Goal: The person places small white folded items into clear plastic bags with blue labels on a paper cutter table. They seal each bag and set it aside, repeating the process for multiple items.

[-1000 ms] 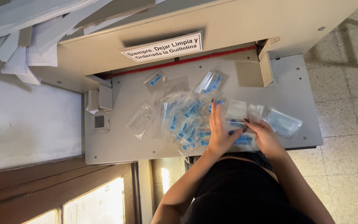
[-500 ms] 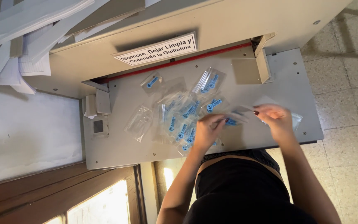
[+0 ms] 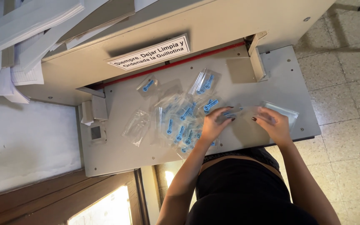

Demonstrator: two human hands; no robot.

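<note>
Leaning over the grey metal table [image 3: 271, 66] of a paper guillotine, we sort small clear plastic bags with blue printed marks. Our left hand [image 3: 214, 123] presses curled fingers onto the edge of the loose pile of bags [image 3: 180, 123], while our right hand [image 3: 274, 124] pinches one clear bag [image 3: 246, 113] drawn out between the two hands; whether the left grips that bag too, we cannot tell. A neat stack of bags [image 3: 286, 111] lies just beyond the right hand. Separating appears to be the step in hand; laying this bag flat and square on the stack would likely come next. Farther off, stray bags lie before the red cutting line [image 3: 176, 63], stacked paper [image 3: 26, 25] beyond.
</note>
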